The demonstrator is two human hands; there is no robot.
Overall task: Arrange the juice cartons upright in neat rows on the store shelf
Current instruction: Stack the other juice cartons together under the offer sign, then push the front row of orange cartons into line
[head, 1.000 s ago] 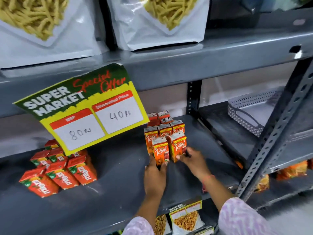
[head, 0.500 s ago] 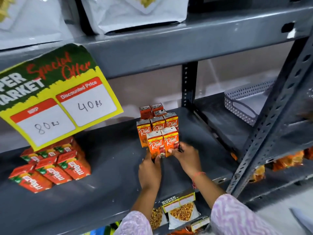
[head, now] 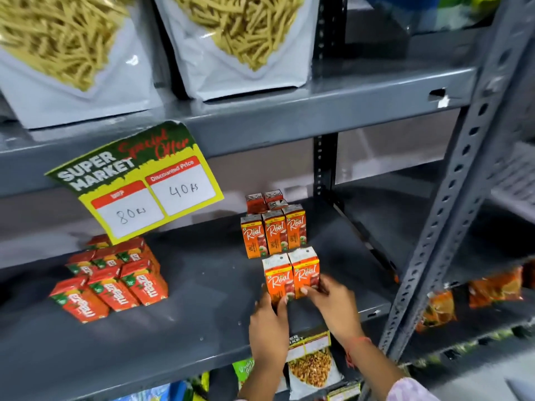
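Note:
Two orange Real juice cartons stand upright side by side near the front of the grey shelf (head: 188,308). My left hand (head: 267,322) holds the left front carton (head: 278,277) at its base. My right hand (head: 333,305) grips the right front carton (head: 305,270) from the right side. Behind them stands a row of three upright Real cartons (head: 273,234), and further back are darker small cartons (head: 265,199).
A cluster of red Maaza cartons (head: 113,282) lies tilted at the shelf's left. A yellow-green price sign (head: 139,180) hangs from the upper shelf edge. Snack bags (head: 240,41) sit above. A perforated steel upright (head: 451,198) stands to the right.
The two front cartons have come forward, away from the row of three, leaving a gap. Both hands moved with them toward the shelf's front edge. The view tilted up.

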